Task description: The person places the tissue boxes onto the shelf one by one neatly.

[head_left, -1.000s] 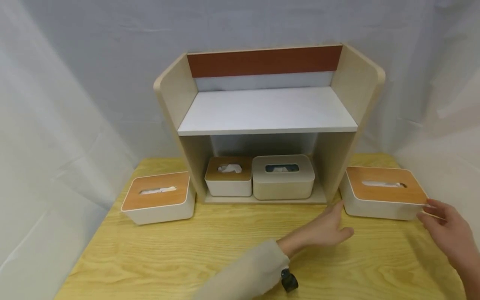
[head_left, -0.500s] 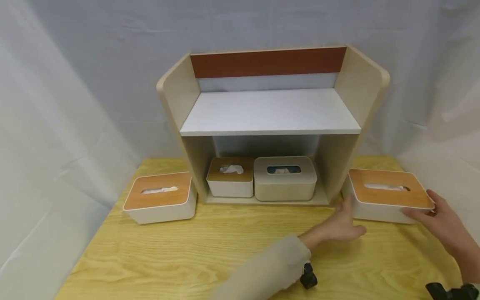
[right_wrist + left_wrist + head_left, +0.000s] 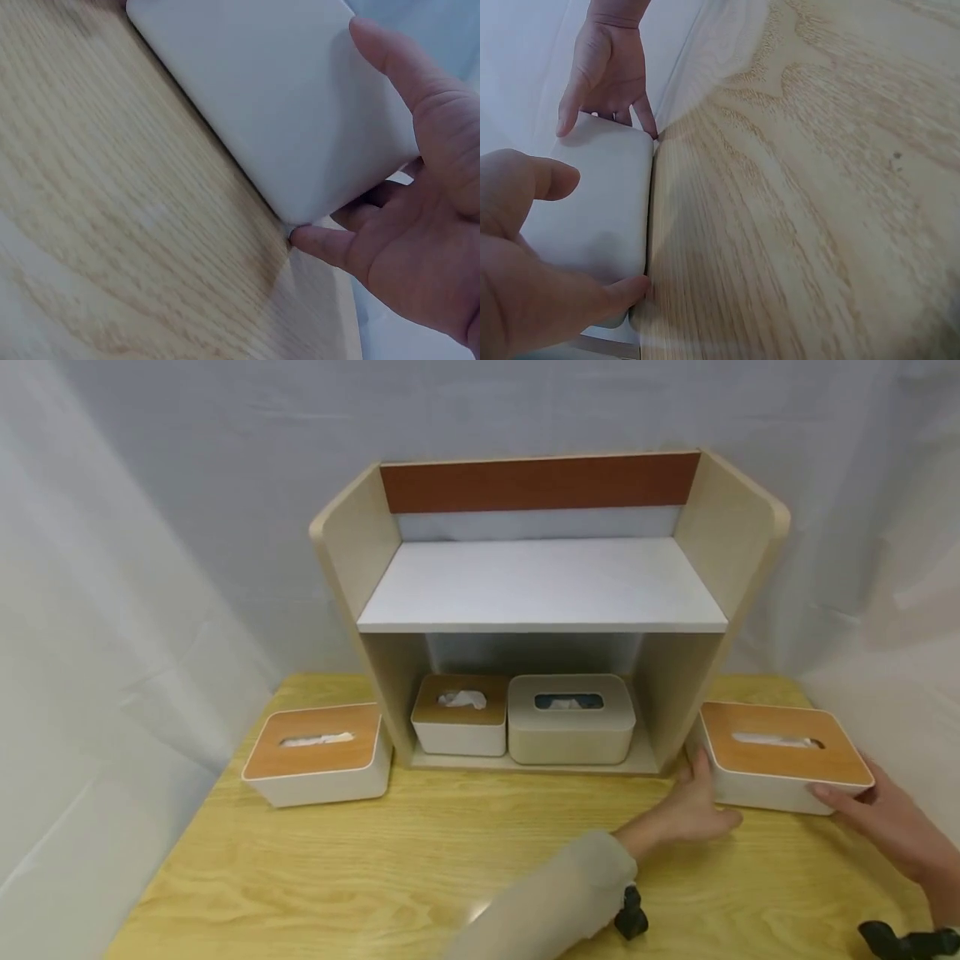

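Observation:
At the right of the head view, a white tissue box (image 3: 780, 789) with an orange wood-look lid stands beside the shelf unit. My right hand (image 3: 888, 822) grips its right end, the thumb on the front wall and the fingers round the corner. My left hand (image 3: 693, 806) lies at the box's left end, fingers extended along that side, between box and shelf. In the left wrist view the left thumb (image 3: 555, 180) sticks out in front of the white wall. The right wrist view shows the right little finger (image 3: 322, 241) low at the box's bottom corner.
A two-level shelf unit (image 3: 540, 581) stands at the back of the wooden table (image 3: 337, 877). Its lower level holds a small brown-lidded tissue box (image 3: 457, 737) and a beige one (image 3: 570, 743). Another orange-lidded tissue box (image 3: 322, 785) stands left of the unit. Pale curtains surround the table.
My left hand has moved right to the box's left end. My right thumb has come onto the front wall, and the right-hand tissue box has shifted slightly toward me.

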{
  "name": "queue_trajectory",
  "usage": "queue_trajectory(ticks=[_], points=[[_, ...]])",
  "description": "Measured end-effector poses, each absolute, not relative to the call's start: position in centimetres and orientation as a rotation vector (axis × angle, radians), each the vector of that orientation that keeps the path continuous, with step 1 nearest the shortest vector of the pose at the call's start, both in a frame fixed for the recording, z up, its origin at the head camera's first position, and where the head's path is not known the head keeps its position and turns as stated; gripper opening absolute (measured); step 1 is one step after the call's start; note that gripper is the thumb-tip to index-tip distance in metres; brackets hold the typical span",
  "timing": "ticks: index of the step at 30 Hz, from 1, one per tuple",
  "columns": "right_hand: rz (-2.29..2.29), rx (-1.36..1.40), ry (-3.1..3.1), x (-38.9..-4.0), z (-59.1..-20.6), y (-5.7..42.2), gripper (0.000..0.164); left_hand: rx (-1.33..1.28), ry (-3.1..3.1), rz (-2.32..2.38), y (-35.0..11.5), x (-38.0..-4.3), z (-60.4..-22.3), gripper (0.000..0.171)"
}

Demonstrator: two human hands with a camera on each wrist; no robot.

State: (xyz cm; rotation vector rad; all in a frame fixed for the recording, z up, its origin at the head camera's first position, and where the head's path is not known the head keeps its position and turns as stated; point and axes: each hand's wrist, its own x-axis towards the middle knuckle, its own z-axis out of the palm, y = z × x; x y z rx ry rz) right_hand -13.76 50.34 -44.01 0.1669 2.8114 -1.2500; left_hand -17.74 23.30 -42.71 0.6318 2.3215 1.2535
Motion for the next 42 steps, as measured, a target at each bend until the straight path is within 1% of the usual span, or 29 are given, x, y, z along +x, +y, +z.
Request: queue_trajectory(ticks=[5, 15, 20, 31, 42], points=[[-1.247, 0.121, 2.783, -13.5, -44.2, 50.1, 0.096, 0.637, 2.346, 1.232, 23.5, -17.5, -42.8, 0.104], [-1.276, 0.150, 2.794, -13.7, -44.0, 49.7, 0.096, 0.655, 2.385, 1.188, 23.6, -17.3, -42.7, 0.109], [-1.307, 0.108, 2.798, -13.6, -44.3, 49.7, 0.094, 0.656, 2.384, 1.182, 23.6, -17.3, -42.7, 0.109], [-1.309, 0.116, 2.815, -13.1, -44.7, 49.5, 0.092, 0.640, 2.405, 1.132, 23.6, -16.8, -42.6, 0.110], [-1.346, 0.030, 2.827, -12.1, -45.1, 49.5, 0.083, 0.609, 2.365, 1.157, 23.1, -16.0, -42.4, 0.108]])
